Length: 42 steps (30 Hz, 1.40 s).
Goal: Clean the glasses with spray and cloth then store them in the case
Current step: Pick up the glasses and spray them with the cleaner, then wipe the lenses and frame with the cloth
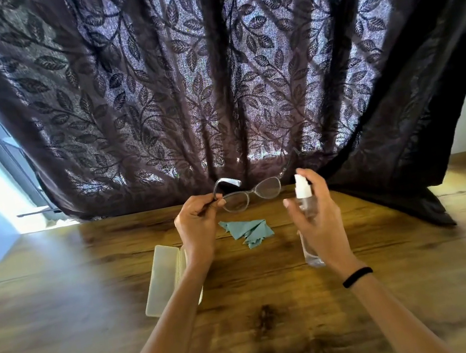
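While left hand [200, 227] holds glasses [248, 196], right hand [317, 217] grips spray bottle [304, 195].

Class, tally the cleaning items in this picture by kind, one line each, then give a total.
Glasses: 1
Spray bottle: 1
Cloth: 1
Case: 1
Total: 4

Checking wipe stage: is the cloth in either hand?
No, the cloth lies on the table; left hand holds glasses, right hand the spray bottle.
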Motion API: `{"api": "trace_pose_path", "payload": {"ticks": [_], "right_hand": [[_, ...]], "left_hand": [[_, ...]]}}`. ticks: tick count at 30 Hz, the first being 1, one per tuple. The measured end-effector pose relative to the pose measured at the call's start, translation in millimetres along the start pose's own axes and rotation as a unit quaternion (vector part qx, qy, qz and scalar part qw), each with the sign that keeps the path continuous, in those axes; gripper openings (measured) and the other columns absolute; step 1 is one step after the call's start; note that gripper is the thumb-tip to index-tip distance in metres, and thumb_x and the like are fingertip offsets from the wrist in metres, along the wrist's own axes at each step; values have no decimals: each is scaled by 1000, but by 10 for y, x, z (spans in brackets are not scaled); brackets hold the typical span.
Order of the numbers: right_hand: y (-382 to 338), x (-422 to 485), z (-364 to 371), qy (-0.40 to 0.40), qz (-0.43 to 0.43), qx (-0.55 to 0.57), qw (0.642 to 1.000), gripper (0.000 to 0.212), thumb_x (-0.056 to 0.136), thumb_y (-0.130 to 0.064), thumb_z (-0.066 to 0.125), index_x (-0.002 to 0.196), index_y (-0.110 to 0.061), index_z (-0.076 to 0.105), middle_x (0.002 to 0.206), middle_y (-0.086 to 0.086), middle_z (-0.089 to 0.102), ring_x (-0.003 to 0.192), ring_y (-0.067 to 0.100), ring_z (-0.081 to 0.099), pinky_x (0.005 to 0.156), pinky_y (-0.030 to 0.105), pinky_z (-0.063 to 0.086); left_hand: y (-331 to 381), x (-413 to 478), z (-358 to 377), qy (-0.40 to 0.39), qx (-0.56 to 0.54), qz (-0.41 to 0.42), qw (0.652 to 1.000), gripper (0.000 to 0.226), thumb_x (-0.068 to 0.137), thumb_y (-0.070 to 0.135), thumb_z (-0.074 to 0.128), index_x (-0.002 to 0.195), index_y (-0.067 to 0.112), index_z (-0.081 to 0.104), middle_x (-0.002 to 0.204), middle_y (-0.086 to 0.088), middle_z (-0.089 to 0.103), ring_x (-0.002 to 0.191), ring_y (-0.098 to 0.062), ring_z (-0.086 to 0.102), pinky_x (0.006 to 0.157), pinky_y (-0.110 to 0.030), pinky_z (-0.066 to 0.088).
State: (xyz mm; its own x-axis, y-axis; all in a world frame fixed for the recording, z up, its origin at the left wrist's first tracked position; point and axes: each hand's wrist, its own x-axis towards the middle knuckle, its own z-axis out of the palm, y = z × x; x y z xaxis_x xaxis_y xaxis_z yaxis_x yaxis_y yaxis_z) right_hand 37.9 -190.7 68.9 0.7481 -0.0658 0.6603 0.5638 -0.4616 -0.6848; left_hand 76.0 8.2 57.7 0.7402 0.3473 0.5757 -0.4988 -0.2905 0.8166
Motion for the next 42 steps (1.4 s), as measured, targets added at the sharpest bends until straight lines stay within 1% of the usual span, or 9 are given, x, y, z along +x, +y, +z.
{"api": "trace_pose_path", "payload": {"ticks": [4,9,12,15,23,26,30,36,42], "right_hand": [[39,-82,-86,56,45,79,994,64,86,-27,59,133,-46,20,92,-8,51,62,12,54,54,25,52],[327,-243,-244,85,87,7,993,57,86,-32,58,132,-34,24,114,3,44,84,3,51,77,13,44],[474,-344,-307,89,130,-22,987,50,88,-27,57,128,-19,28,109,17,46,90,22,50,84,35,47],[556,-421,-342,84,146,-45,985,36,88,-27,58,110,-26,30,101,16,43,87,29,49,81,46,48],[625,-491,-347,78,141,-54,986,36,85,-30,60,97,-33,27,96,7,39,80,15,43,72,29,41],[633,-504,-347,78,139,-49,986,44,83,-26,64,107,-36,28,101,2,37,83,10,43,74,21,39],[567,-495,-352,108,150,-42,982,57,78,-27,68,123,-17,34,114,-2,34,100,12,44,86,25,42],[229,-280,-296,199,-3,-93,976,32,87,-20,62,113,-10,47,113,3,44,109,25,46,93,34,41],[206,-112,55,65,-44,-129,989,13,88,-16,59,93,-5,63,96,10,59,93,22,55,81,28,45]], "left_hand": [[-21,5,-30,0,-4,-6,1000,28,72,-1,73,82,25,70,78,13,68,73,-3,67,71,-17,54],[-45,-15,-58,2,5,6,1000,30,72,1,74,81,29,69,78,17,68,74,0,67,68,-10,51],[-57,-45,-45,-2,4,1,1000,29,71,-1,74,82,26,70,76,19,67,73,4,65,67,-6,48],[-60,-85,-18,-9,11,-7,1000,28,71,-3,74,81,24,70,77,18,67,73,5,64,67,-6,48],[-45,-138,-23,-21,22,-16,999,27,72,-3,73,82,22,70,78,14,66,73,8,62,66,-4,45],[-41,-146,-36,-14,20,-21,999,27,71,-3,73,81,22,69,77,14,66,72,9,62,66,-3,45],[-61,-143,-76,-6,24,-13,1000,26,71,-3,73,82,20,69,76,15,65,71,10,61,65,-3,45],[-97,-77,-183,32,36,-7,999,22,71,-10,70,86,6,71,77,5,65,69,12,60,67,-3,45],[-171,16,-336,62,60,-5,996,27,69,-5,74,88,13,70,76,4,64,67,13,59,67,-4,45]]}}
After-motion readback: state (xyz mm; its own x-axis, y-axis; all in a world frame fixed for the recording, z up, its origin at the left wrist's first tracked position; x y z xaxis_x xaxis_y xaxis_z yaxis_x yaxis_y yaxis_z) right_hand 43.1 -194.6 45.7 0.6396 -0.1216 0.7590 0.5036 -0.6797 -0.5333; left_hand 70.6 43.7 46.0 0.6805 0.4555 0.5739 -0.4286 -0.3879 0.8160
